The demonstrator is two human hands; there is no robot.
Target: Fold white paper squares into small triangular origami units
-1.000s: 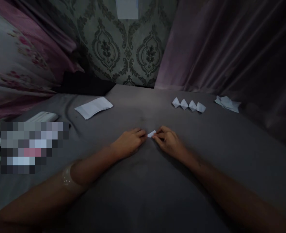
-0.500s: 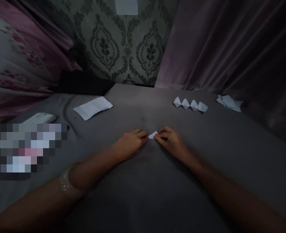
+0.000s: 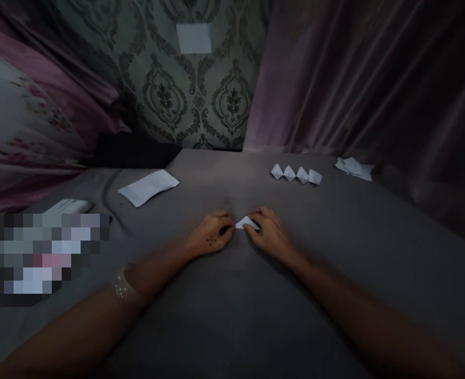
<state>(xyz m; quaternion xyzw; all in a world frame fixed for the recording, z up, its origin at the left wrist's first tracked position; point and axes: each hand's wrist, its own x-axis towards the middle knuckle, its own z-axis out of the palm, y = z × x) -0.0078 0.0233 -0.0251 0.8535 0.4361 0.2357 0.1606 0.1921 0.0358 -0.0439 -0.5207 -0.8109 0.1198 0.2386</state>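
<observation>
A small piece of folded white paper (image 3: 241,225), triangular in outline, lies between my two hands on the grey cloth surface (image 3: 216,295). My left hand (image 3: 215,231) pinches its left corner between thumb and fingertips. On the other side my right hand (image 3: 267,231) grips the paper, thumb in front and fingers behind, hiding part of its right end. Beyond my right hand stands a row of several folded white paper shapes (image 3: 290,173), pointed and set side by side.
Flat white paper sheets (image 3: 149,187) lie stacked at the left. Loose white paper pieces (image 3: 354,167) sit at the far right. A black cloth (image 3: 133,150) is at the back left, near a white device (image 3: 67,206) and a blurred-out patch. Curtains and a patterned wall border the surface.
The view has tilted up and shifted slightly right. My left hand has turned, showing its thumb side, and more of the folded paper is visible between the hands.
</observation>
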